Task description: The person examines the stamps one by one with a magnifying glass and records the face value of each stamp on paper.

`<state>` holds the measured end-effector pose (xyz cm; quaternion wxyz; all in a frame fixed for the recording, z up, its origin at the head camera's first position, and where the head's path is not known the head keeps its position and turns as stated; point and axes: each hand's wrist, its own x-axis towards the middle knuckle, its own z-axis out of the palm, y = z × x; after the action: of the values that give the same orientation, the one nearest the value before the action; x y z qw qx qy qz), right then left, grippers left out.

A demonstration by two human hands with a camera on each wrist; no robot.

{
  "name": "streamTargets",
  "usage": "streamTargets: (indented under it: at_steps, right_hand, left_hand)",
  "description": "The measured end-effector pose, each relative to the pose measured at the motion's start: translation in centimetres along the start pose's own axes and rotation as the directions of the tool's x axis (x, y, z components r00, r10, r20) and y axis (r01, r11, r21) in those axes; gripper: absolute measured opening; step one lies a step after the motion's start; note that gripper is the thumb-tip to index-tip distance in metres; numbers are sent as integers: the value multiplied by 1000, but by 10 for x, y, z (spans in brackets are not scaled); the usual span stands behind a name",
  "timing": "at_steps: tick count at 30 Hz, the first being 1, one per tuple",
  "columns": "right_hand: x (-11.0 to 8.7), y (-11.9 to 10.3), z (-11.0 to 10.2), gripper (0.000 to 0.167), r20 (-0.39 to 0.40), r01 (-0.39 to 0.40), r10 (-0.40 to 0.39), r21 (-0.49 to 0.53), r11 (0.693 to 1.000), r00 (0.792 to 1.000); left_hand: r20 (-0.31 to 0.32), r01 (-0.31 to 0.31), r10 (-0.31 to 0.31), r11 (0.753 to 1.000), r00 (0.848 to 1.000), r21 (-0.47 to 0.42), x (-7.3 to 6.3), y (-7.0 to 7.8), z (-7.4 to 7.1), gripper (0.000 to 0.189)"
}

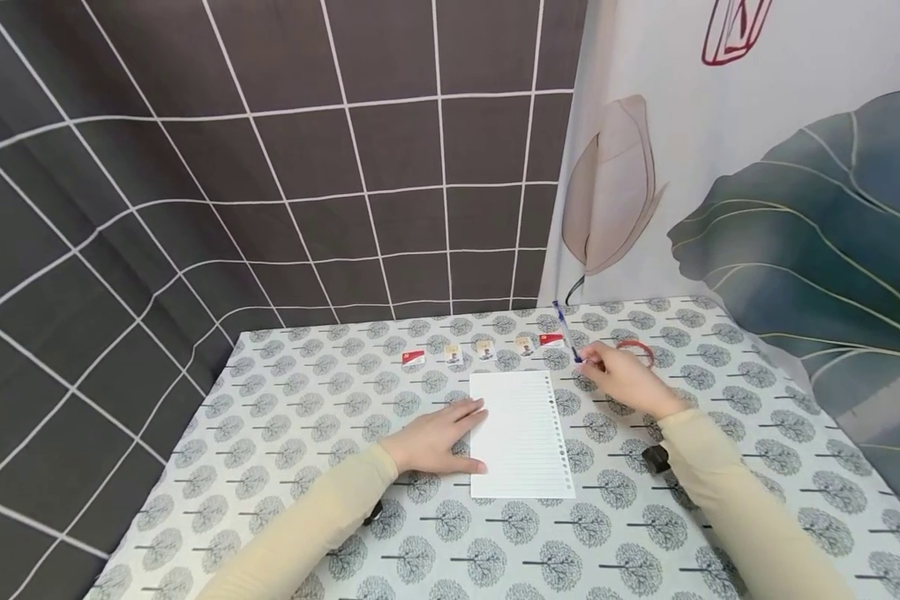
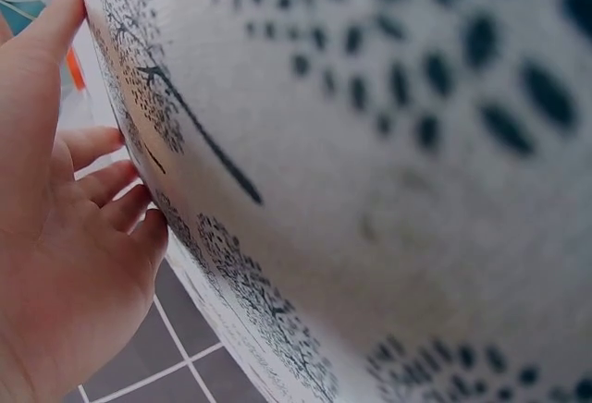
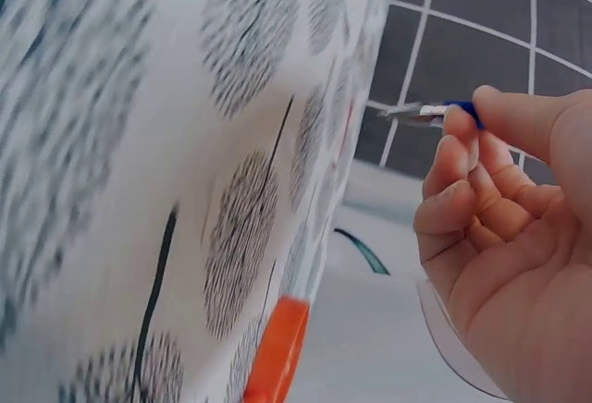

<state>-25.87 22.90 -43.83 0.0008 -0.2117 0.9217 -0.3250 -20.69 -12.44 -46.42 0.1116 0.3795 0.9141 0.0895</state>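
Observation:
A lined sheet of loose-leaf paper (image 1: 517, 433) lies on the patterned cloth, punched holes along its right edge. My left hand (image 1: 438, 437) rests flat at its left side, fingertips and thumb over the margin; the left wrist view shows those fingers (image 2: 102, 181) extended. Beyond the sheet's upper right corner, my right hand (image 1: 615, 375) pinches a clear pen (image 1: 567, 332) with blue ends between thumb and fingertips. The pen tilts up and away from the hand. In the right wrist view the pen (image 3: 430, 113) points away past the thumb, the other fingers curled.
Behind the paper a row holds two red-and-white cards (image 1: 413, 358) and several small picture cards (image 1: 485, 351). An orange-red ring (image 1: 636, 342) lies just beyond the right hand. A dark grid curtain (image 1: 390, 167) and a leaf-print curtain (image 1: 645, 50) hang behind the table.

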Motion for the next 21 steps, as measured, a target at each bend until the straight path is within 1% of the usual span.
streamTargets:
  at_steps: [3, 5, 7, 11, 13, 16, 18, 20, 21]
  right_hand:
    - [4, -5, 3, 28, -8, 7, -6, 51, 999, 1000]
    - [7, -8, 7, 23, -10, 16, -15, 90, 996, 1000]
    - [10, -11, 11, 19, -25, 21, -18, 103, 994, 1000]
    - [14, -17, 20, 14, -47, -3, 11, 152, 988, 999]
    - [15, -20, 23, 15, -58, -38, 50, 186, 982, 997]
    - [18, -25, 29, 18, -56, -96, 115, 274, 957, 992]
    - [20, -28, 33, 19, -56, -132, 160, 338, 932, 986]
    - [23, -31, 37, 17, -54, -146, 182, 398, 906, 982]
    - [25, -33, 39, 15, -62, -147, 189, 412, 899, 980]
  left_hand:
    - [-1, 4, -4, 1000, 1000, 1, -1, 1, -1, 94]
    - [-3, 7, -7, 1000, 1000, 1, -1, 2, -1, 94]
    - [0, 14, -14, 1000, 1000, 2, -1, 3, -2, 94]
    - [2, 23, -23, 1000, 1000, 5, -2, 5, -2, 94]
    - [-1, 24, -24, 1000, 1000, 9, -2, 6, -2, 94]
    - [-8, 23, -23, 1000, 1000, 19, 0, 7, -1, 95]
    - [-10, 25, -25, 999, 1000, 25, 1, 7, 0, 96]
    - [-12, 28, -27, 999, 1000, 32, 2, 7, 1, 97]
    - [-11, 28, -28, 999, 1000, 34, 2, 6, 1, 98]
